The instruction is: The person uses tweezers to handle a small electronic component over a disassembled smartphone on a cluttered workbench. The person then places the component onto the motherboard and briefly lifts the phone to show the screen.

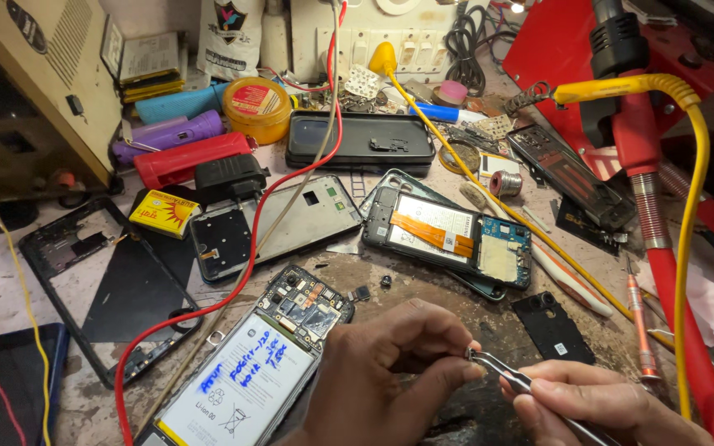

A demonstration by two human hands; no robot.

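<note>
Both hands work at the near edge of the workbench [10, 272]. Right hand [597, 405] is closed around metal tweezers [502, 372], tips pointing left into the left hand [390, 372]. Left thumb and forefinger are pinched together right at the tweezer tips; whatever sits between them is too small to make out, so can't say if a part is actually held. Judgement: this is fine-part handling, so keep both wrists planted on the bench, keep tweezer pressure light so nothing pings off, and work low over the surface. Opened phone with a white battery [245, 384] lies just left of the left hand, its board end toward the bench middle; two small dark bits [373, 287] sit loose beside that end, apart from it. Red wire [233, 285] loops along that phone's left side and upper corner, touching or nearly so; worth keeping clear of the hands. Second opened phone with an orange flex strip [448, 235] lies mid-bench, well apart from the hands. Small black cover piece [551, 326] sits just beyond the right hand. Orange-handled screwdriver [640, 326] lies near the right edge, beside a thick yellow cable [692, 248].
</note>
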